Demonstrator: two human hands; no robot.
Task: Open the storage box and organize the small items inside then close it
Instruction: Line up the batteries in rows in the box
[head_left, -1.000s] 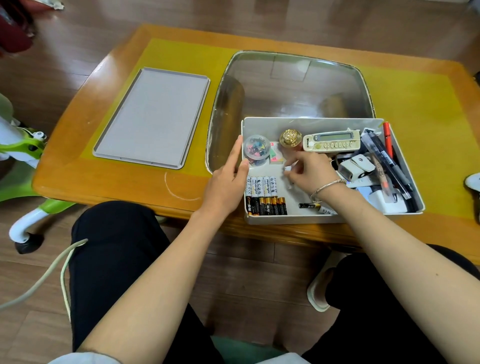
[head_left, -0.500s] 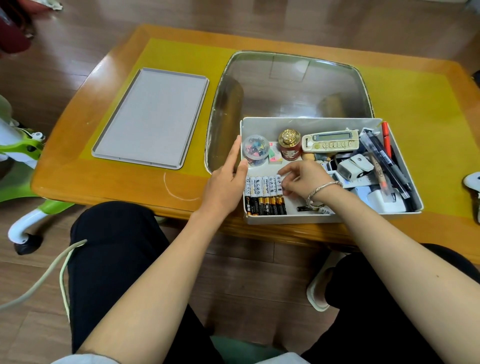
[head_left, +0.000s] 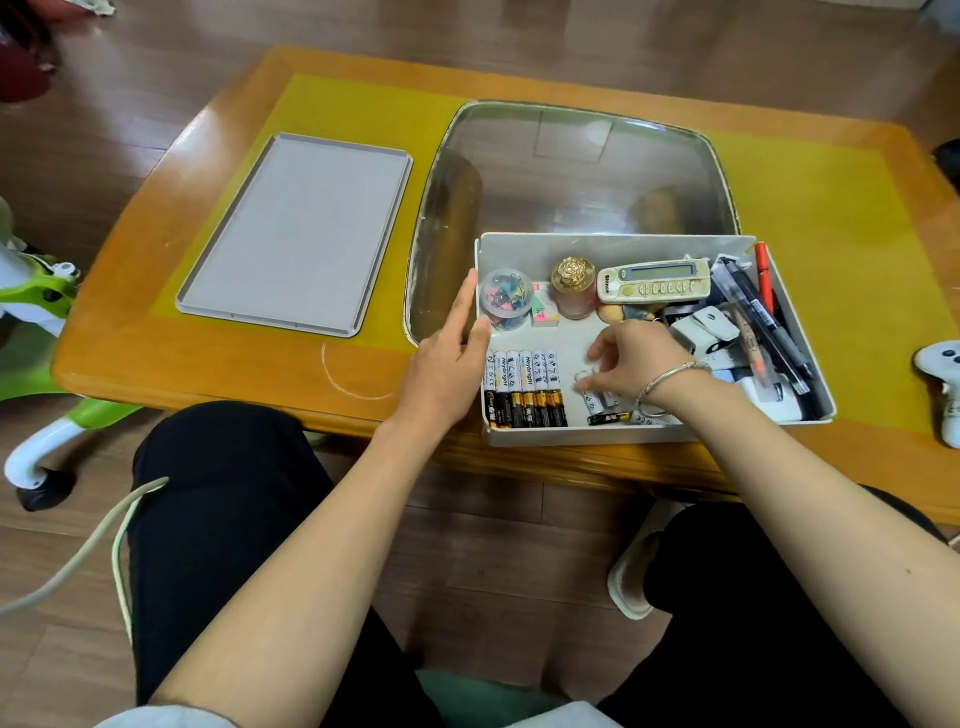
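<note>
The open box (head_left: 613, 244) sits on the bench (head_left: 218, 374). Batteries (head_left: 519, 370) read "Heybright", the remote (head_left: 653, 280) "Shince". The left hand (head_left: 447, 364), fingers straight, steadies the wall; the right hand (head_left: 636, 358) has moved nearer, pinching a loose battery (head_left: 592, 397).

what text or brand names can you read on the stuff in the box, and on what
"Shinco": left end of the cream rectangular remote control at the back of the grey storage box.
"Heybright": printed lengthwise on the white batteries in the near-left row.
Black-and-gold batteries below them: markings too blurred to read.
Pink and green sticky-note pad, dark pens, loose white batteries by the right hand: print too small to read.
</note>
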